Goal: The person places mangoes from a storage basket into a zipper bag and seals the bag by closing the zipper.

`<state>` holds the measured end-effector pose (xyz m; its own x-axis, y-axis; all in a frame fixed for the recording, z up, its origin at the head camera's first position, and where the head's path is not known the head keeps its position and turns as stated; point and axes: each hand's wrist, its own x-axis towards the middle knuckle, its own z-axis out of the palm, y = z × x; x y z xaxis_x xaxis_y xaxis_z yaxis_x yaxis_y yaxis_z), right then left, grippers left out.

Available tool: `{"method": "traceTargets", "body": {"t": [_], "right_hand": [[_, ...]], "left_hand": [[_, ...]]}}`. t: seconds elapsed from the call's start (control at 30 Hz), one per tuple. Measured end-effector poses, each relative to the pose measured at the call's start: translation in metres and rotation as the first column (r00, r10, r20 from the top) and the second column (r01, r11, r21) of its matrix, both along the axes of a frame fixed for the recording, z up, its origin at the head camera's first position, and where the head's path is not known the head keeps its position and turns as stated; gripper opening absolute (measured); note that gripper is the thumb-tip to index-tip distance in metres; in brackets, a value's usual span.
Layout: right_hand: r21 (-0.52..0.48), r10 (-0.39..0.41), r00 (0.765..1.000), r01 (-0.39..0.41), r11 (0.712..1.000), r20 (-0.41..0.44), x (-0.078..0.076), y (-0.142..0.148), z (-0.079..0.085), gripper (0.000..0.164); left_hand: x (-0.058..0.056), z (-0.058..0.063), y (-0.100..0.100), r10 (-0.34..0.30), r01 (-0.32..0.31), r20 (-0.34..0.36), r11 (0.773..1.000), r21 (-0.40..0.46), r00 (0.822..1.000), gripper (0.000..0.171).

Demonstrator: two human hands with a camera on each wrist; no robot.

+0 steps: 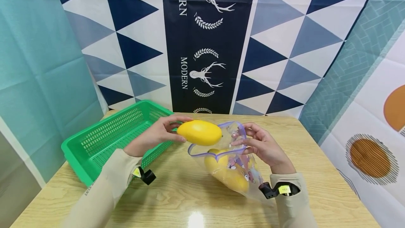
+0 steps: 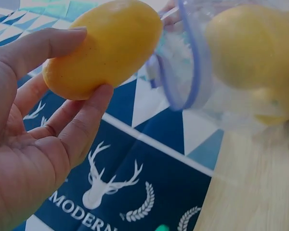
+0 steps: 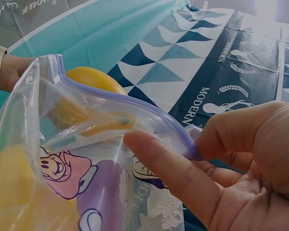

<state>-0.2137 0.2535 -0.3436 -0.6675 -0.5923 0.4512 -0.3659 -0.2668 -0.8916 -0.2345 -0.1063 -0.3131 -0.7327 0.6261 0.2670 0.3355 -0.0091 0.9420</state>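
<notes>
Left fingers (image 2: 89,118) curved round yellow fruit (image 1: 200,133) near clear bag (image 1: 242,164); right fingers (image 3: 171,166) pinching bag's purple rim (image 3: 123,99).

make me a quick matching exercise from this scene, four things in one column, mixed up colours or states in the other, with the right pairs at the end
Column one
1. basket
2. left hand
3. bag
4. right hand

Column two
A. holds the bag's edge
B. green, on the table
C. see-through, edged in purple
D. holds a yellow fruit

Right pairs: 1-B, 2-D, 3-C, 4-A
</notes>
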Motion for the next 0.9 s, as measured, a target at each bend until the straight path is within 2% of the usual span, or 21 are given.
{"method": "traceTargets", "body": {"t": [0.23, 0.4, 0.57, 0.9], "right_hand": [[-0.009, 0.003, 1.000, -0.003, 1.000, 0.009, 0.000, -0.001, -0.001, 0.035], [0.008, -0.015, 1.000, 0.015, 1.000, 0.016, 0.001, -0.001, -0.001, 0.037], [0.037, -0.051, 0.999, 0.051, 0.998, 0.016, 0.002, -0.002, 0.000, 0.038], [0.045, -0.025, 1.000, 0.025, 0.999, 0.013, 0.001, -0.003, -0.002, 0.035]], "left_hand": [[0.003, -0.001, 0.017, -0.020, 0.019, -0.013, 0.998, -0.067, 1.000, 0.059], [0.003, -0.004, 0.027, -0.003, -0.006, -0.097, 0.996, -0.093, 0.995, 0.059], [0.009, -0.007, 0.037, 0.041, -0.070, -0.195, 0.987, -0.144, 0.980, 0.056], [0.014, -0.015, 0.056, 0.049, -0.105, -0.270, 0.975, -0.195, 0.962, 0.054]]}}
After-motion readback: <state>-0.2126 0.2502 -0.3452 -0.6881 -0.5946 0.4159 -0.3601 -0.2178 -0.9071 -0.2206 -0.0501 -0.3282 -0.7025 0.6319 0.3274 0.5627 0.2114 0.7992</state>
